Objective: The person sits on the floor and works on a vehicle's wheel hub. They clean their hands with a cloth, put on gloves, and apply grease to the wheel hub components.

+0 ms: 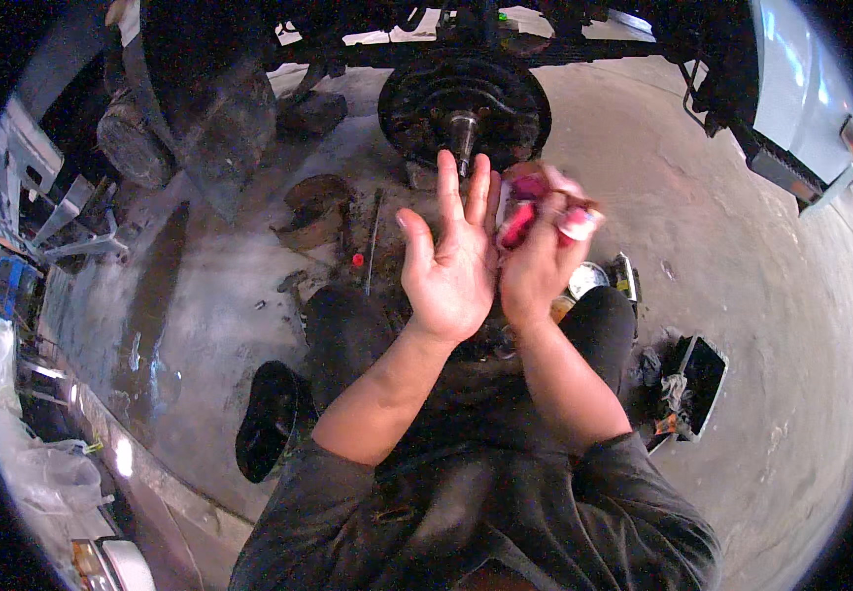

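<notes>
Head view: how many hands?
2. The left hand is near the middle, open, palm facing the camera. The right hand is just to its right, blurred, holding a red cloth. No other hand shows.

1. 2 o'clock, near centre: red-and-white rag, soft-looking, creased cloth, partly blurred.
2. 12 o'clock: spindle, bare metal, smooth and shiny; round plate around it, dark, dull metal.
3. 10 o'clock: curved pieces, rough, brown, rusty-looking.
4. 2 o'clock, outer rim: body panel, smooth, glossy paint.
5. 4 o'clock: tray, black, apparently plastic.
6. 8 o'clock: bag, clear, wrinkled, shiny plastic.
7. 6 o'clock: shirt, matt dark cloth.
8. 3 o'clock: floor, grey concrete, scuffed, mostly matt.
</notes>
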The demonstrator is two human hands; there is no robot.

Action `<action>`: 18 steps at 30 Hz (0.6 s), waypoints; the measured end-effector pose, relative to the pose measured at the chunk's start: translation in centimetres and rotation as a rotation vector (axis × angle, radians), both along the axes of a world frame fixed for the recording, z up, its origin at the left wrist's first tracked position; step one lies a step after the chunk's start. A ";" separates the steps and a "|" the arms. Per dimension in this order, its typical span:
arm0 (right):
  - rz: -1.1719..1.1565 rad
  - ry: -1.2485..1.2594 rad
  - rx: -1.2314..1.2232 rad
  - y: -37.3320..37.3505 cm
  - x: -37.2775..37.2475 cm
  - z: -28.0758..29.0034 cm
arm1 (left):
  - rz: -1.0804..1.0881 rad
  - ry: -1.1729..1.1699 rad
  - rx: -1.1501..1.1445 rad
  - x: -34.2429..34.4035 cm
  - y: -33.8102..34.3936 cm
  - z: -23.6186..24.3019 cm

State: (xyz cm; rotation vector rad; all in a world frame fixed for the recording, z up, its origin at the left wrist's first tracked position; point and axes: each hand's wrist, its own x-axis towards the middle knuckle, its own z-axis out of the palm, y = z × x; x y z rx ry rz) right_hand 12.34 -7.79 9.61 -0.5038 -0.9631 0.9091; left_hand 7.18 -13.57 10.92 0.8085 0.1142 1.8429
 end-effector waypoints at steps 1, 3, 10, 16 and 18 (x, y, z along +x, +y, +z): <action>0.136 0.004 0.009 -1.1 0.4 0.0 | 0.115 0.171 -0.019 -0.4 0.1 -0.7; 0.239 -0.372 0.285 -2.3 1.1 0.2 | 0.088 0.143 -0.090 -0.8 1.2 -1.8; 0.809 -0.587 -0.035 -4.0 4.3 -4.5 | -0.225 -0.210 -0.420 -7.7 6.2 -7.4; 0.340 -0.806 0.281 -5.3 0.9 -5.7 | 0.282 -0.277 -0.842 -6.1 6.7 -14.6; 0.380 -0.997 0.459 -6.1 -0.2 -7.3 | 0.168 -0.275 -0.816 -5.6 5.6 -17.5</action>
